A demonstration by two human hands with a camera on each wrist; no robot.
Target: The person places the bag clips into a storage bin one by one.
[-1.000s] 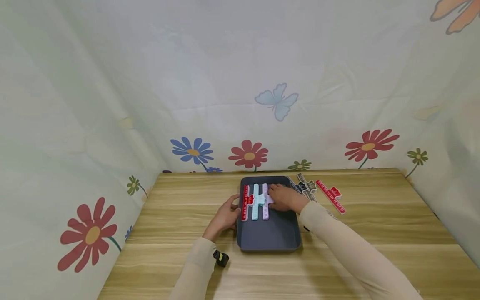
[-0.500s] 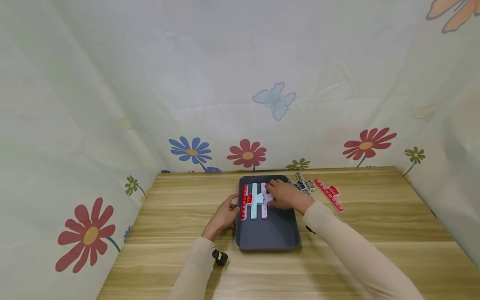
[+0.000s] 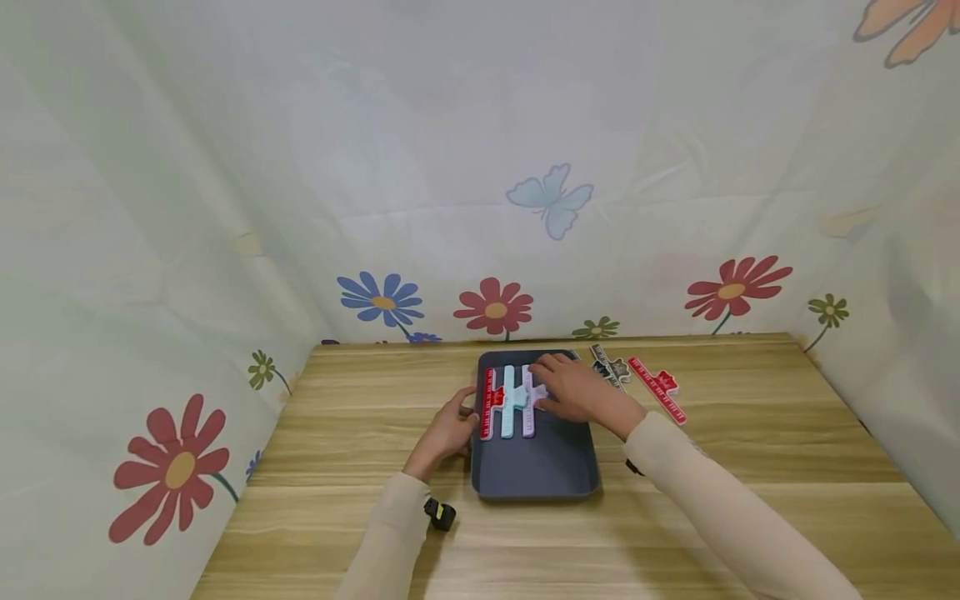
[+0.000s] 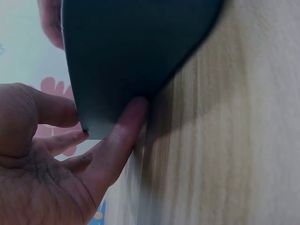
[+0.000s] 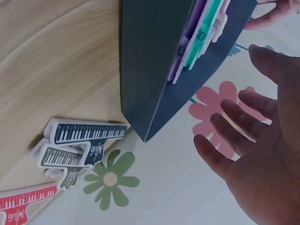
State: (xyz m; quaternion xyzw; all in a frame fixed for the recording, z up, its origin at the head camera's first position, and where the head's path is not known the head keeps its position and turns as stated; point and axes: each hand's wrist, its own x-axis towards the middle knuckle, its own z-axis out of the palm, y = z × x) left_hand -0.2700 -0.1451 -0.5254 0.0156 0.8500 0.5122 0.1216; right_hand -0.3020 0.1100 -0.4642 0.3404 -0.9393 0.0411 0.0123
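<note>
A dark grey tray [image 3: 536, 471] holds a row of piano-key paper clips: a red clip [image 3: 487, 403] on the left, a pale turquoise clip [image 3: 509, 402] beside it, then a purple clip [image 3: 528, 402]. My left hand [image 3: 448, 429] holds the tray's left side, with fingers at the rim and one pressing low on the outer wall [image 4: 110, 61]. My right hand [image 3: 581, 390] is over the tray's right side, beside the purple clip. In the right wrist view its fingers [image 5: 225, 161] are spread apart and hold nothing.
Right of the tray on the wooden table [image 3: 757, 442] lie a black clip [image 5: 89, 133], a grey clip [image 5: 61, 157] and another red clip [image 3: 657, 390]. A flower-printed curtain [image 3: 420, 208] stands behind the table.
My right hand has let go of the purple clip and drawn slightly right, its fingers now straighter. The clips stay lined up in the tray, and my left hand keeps its place.
</note>
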